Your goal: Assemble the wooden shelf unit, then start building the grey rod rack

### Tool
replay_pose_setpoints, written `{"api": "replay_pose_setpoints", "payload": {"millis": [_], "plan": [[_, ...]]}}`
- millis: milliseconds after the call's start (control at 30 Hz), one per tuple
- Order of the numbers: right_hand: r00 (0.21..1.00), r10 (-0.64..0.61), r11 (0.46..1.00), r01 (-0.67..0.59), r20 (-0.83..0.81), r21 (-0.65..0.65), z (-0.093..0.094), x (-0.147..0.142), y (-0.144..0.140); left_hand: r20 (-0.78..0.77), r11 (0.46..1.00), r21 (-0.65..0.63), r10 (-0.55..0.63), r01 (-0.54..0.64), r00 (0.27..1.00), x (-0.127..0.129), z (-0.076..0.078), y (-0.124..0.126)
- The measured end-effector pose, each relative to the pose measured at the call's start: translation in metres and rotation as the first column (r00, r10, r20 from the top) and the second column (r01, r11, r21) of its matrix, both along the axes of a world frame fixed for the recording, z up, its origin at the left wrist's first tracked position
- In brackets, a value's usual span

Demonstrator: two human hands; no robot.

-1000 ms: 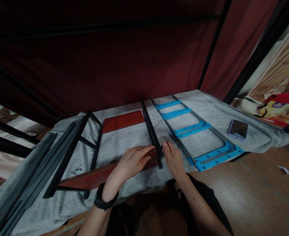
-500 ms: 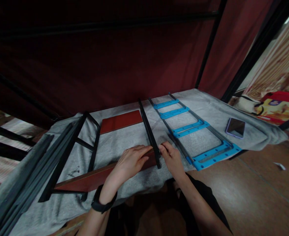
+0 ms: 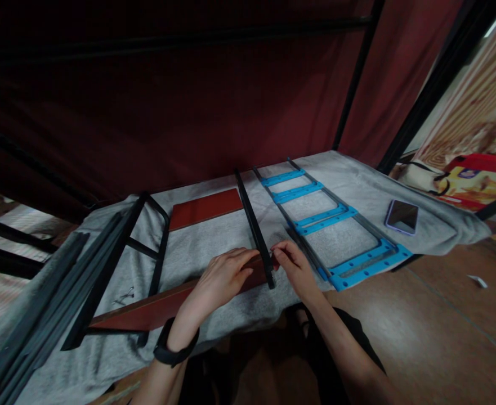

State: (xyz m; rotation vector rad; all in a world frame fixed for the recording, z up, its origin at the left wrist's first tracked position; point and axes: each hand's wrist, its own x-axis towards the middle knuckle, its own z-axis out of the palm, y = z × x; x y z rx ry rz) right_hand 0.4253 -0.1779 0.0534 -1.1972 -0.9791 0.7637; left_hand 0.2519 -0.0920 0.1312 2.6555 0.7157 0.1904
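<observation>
A long red-brown board (image 3: 163,309) stands on its edge along the near side of the cloth. It runs from a black metal frame (image 3: 125,242) on the left to a black metal bar (image 3: 251,216). My left hand (image 3: 224,278) grips the board's top edge near the bar, thumb on the near face and fingers over the far side. On the bar's other side, my right hand (image 3: 292,264) pinches with thumb and fingertips close against it. A tiny pale glint shows at those fingertips, too small to name. A second red-brown board (image 3: 205,208) lies flat behind.
Blue-and-grey frames (image 3: 327,219) lie to the right, with a phone (image 3: 402,216) beyond them. Long dark grey bars (image 3: 57,304) are stacked at the left. Small metal pieces (image 3: 125,295) rest on the grey cloth (image 3: 205,247). A dark red curtain (image 3: 197,124) hangs behind.
My right hand's fingers have shifted slightly at the bar, and a small glint now shows between them. My left hand keeps its grip on the board. The view has moved a little.
</observation>
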Motion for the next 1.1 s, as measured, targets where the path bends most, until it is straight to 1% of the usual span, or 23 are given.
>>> {"api": "replay_pose_setpoints", "payload": {"millis": [67,167,267,333,400,467,533,600,700,767,833,900,1000,1067,1100], "plan": [[0.996,-0.007,1.0,0.008,0.092,-0.019,0.0015,0.0006,0.0018,-0.003,1.0,0.01,0.003,-0.003,1.0,0.0,-0.0004,-0.0001],[0.966,-0.055,0.996,0.072,0.254,-0.058,0.0024,0.0,0.0035,-0.001,1.0,0.014,0.001,-0.001,1.0,0.0,-0.0006,-0.0002],[0.947,-0.07,0.991,0.101,0.315,-0.084,0.0009,-0.0011,0.0027,-0.003,1.0,0.011,0.005,-0.005,1.0,0.0001,-0.0003,-0.0002],[0.951,-0.065,0.991,0.096,0.303,-0.09,-0.0003,-0.0012,0.0007,-0.008,1.0,0.014,0.008,-0.008,1.0,0.0002,-0.0003,0.0],[0.97,-0.064,0.993,0.084,0.235,-0.077,-0.0008,-0.0003,-0.0013,-0.012,1.0,0.02,0.011,-0.011,1.0,0.0001,-0.0005,0.0001],[0.989,-0.037,0.998,0.044,0.142,-0.049,-0.0005,0.0011,-0.0021,-0.011,1.0,0.021,0.013,-0.013,1.0,-0.0001,-0.0008,0.0],[0.995,0.004,1.0,-0.002,0.099,-0.019,0.0004,0.0022,-0.0011,-0.006,1.0,0.016,0.012,-0.012,1.0,-0.0002,-0.0011,-0.0003],[0.989,0.015,1.0,-0.012,0.149,-0.02,0.0011,0.0022,0.0011,-0.001,1.0,0.007,0.008,-0.008,1.0,-0.0002,-0.001,-0.0006],[0.962,-0.039,0.996,0.058,0.269,-0.066,0.0007,0.0004,0.0039,0.004,1.0,-0.003,0.005,-0.005,1.0,0.0,-0.0004,-0.0009],[0.95,-0.058,0.991,0.092,0.305,-0.096,-0.0007,-0.0007,0.0039,0.004,1.0,-0.012,0.006,-0.006,1.0,0.0002,0.0002,-0.0009],[0.953,-0.065,0.988,0.102,0.295,-0.113,-0.0023,-0.0006,0.0025,0.006,1.0,-0.023,0.007,-0.007,1.0,0.0003,0.0006,-0.0007],[0.971,-0.064,0.991,0.09,0.229,-0.104,-0.0032,0.0005,0.0011,0.007,1.0,-0.028,0.008,-0.008,1.0,0.0003,0.0007,-0.0005],[0.992,0.002,0.998,0.005,0.123,-0.06,-0.0019,0.0021,0.0012,0.002,1.0,-0.022,0.013,-0.013,1.0,0.0001,0.0,-0.0005],[0.988,0.033,0.998,-0.026,0.152,-0.05,0.0,0.0018,0.0028,-0.003,1.0,-0.014,0.016,-0.016,1.0,0.0003,-0.0003,-0.0007],[0.982,0.024,0.998,-0.013,0.189,-0.055,0.0009,0.0011,0.0037,-0.005,1.0,-0.011,0.015,-0.015,1.0,0.0005,-0.0003,-0.0007]]}}
